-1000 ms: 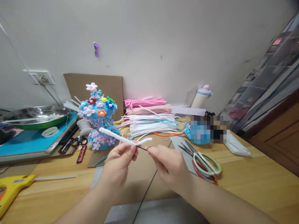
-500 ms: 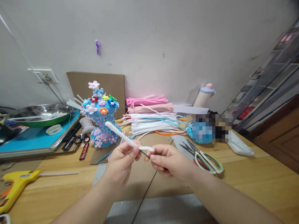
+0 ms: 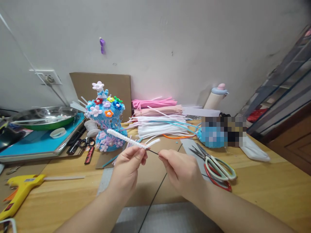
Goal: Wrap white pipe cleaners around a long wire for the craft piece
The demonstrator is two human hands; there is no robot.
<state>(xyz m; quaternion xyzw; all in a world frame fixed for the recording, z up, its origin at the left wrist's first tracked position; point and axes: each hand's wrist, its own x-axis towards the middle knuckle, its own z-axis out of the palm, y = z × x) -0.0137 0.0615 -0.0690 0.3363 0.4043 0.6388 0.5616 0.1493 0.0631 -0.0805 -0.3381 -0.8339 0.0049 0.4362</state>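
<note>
My left hand (image 3: 128, 166) pinches a white fuzzy stem (image 3: 123, 137), which is coiled thick along its upper-left part and has a thin loose end pointing up to the right. A thin dark rod (image 3: 153, 151) runs from the coil to my right hand (image 3: 181, 170), whose fingers are closed on its end. Both hands are above a brown cardboard sheet (image 3: 148, 184). Behind my left hand stands a blue decoration (image 3: 105, 115) covered with small colourful flowers.
Bundles of pink and white stems (image 3: 160, 126) lie by the wall. Scissors (image 3: 215, 163) rest to the right, near a blue fuzzy piece (image 3: 211, 136). At left are a yellow glue gun (image 3: 24, 187), a metal pan (image 3: 48, 124) and small black scissors (image 3: 86, 143).
My right hand has moved slightly right, away from my left, and more of the dark rod shows between them. The stem's loose end has left my right fingers and points upward.
</note>
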